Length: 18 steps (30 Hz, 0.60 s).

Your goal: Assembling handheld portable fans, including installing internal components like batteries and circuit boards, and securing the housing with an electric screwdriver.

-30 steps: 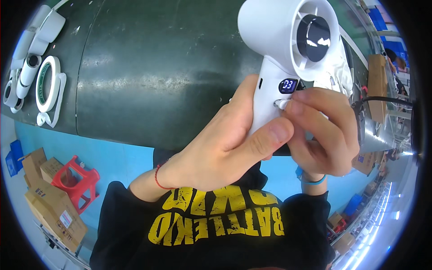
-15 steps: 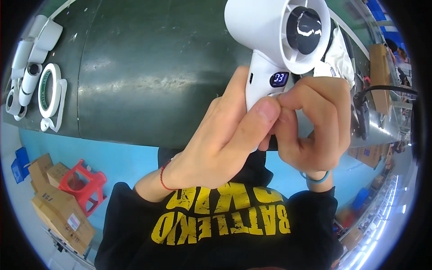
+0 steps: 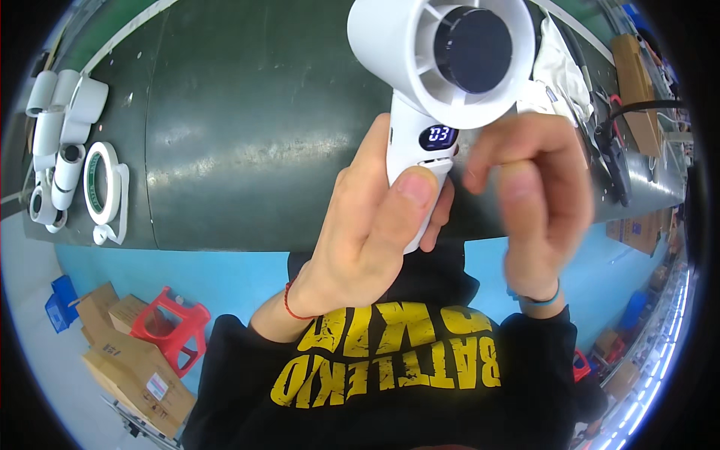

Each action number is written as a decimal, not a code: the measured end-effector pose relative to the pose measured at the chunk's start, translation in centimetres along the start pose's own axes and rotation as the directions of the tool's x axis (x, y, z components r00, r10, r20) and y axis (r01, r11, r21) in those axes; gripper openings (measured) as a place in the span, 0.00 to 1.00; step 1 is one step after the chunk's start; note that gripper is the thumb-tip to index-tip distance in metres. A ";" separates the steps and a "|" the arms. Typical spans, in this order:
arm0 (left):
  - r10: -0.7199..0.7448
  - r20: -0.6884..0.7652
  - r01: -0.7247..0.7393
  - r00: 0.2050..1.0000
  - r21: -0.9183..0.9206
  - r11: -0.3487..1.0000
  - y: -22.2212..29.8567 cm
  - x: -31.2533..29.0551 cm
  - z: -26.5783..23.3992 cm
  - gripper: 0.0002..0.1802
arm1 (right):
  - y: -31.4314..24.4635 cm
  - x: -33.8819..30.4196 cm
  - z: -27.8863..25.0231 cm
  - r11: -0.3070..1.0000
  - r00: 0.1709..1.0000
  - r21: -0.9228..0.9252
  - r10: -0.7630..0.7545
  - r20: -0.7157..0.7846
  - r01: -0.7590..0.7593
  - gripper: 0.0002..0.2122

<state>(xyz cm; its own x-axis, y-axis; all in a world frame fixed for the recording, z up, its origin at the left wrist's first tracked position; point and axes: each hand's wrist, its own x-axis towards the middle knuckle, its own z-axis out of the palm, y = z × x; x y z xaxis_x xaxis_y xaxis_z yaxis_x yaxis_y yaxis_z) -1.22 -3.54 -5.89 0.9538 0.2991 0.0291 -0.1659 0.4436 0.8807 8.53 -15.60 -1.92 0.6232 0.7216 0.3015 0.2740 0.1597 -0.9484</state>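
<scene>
As left fingers grip fan, display lit

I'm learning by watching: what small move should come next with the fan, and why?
Probably press the white piece with the left thumb: a dark gap seems to show at its upper edge, below the lit display, so it may not sit flush. The left hand grips the fan with that thumb close by; the right hand is off the fan.
</scene>
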 end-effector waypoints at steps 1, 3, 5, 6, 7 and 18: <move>-0.043 -0.030 0.043 0.999 0.002 0.999 0.3 -0.2 0.0 0.23 | 0.4 -0.5 -0.2 0.996 0.991 -0.074 -0.064 -0.118 0.056 0.07; -0.072 -0.020 0.071 0.997 -0.046 0.996 0.5 -0.2 -0.1 0.25 | -0.3 -2.3 -1.0 0.980 0.958 -0.200 -0.078 -0.275 0.022 0.06; -0.129 -0.011 0.126 0.992 -0.117 0.985 0.3 0.0 -0.2 0.28 | 0.5 -4.9 -2.7 0.964 0.911 -0.247 -0.184 -0.368 0.095 0.05; -0.155 0.000 0.154 0.988 -0.133 0.979 0.4 0.0 -0.2 0.30 | 1.1 -6.5 -3.6 0.969 0.876 -0.190 -0.226 -0.426 0.158 0.06; -0.158 0.005 0.157 0.987 -0.156 0.975 0.2 0.0 -0.3 0.31 | 1.6 -8.2 -4.2 0.967 0.869 -0.209 -0.226 -0.441 0.146 0.06; -0.053 -0.115 0.039 0.992 -0.116 0.992 -0.1 0.5 -0.1 0.36 | 15.8 -15.5 -7.4 0.417 0.571 0.855 0.638 -0.517 0.308 0.14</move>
<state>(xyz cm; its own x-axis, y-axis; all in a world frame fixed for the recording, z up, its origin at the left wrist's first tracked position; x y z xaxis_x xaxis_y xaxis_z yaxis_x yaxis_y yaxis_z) -0.78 -3.36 -6.05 0.9259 0.3708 -0.0721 -0.1565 0.5502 0.8202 8.61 -29.23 -20.89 0.9092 0.1660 -0.3819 -0.3201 0.8651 -0.3862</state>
